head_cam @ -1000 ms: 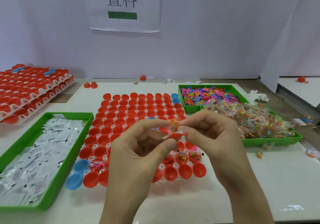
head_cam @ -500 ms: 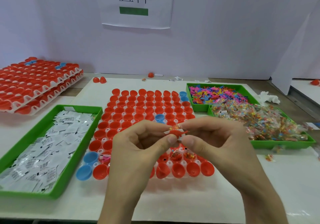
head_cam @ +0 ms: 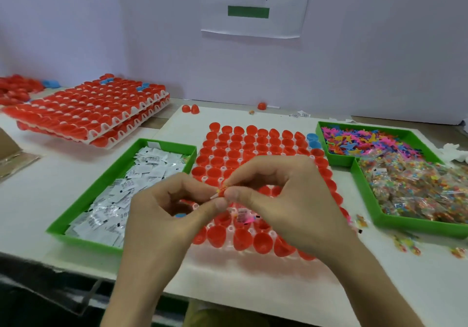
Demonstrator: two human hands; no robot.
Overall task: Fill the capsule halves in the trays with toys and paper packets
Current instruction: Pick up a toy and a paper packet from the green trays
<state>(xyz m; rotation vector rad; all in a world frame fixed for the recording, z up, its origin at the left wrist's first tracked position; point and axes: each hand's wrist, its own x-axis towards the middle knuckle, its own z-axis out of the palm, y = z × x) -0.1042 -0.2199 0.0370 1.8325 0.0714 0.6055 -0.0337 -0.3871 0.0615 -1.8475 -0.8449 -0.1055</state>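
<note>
Head camera: left hand [head_cam: 162, 215] and right hand [head_cam: 286, 200] pinch a small, blurred red toy [head_cam: 221, 192], hiding several capsule halves [head_cam: 243, 240].

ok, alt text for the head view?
The left hand and right hand pinch a small red bundle together above a grid of red capsule halves. A green tray of paper packets lies to their left, green trays of colourful toys to their right.

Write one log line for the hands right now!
left hand pinches small orange toy | right hand pinches it too | above capsule tray
</note>
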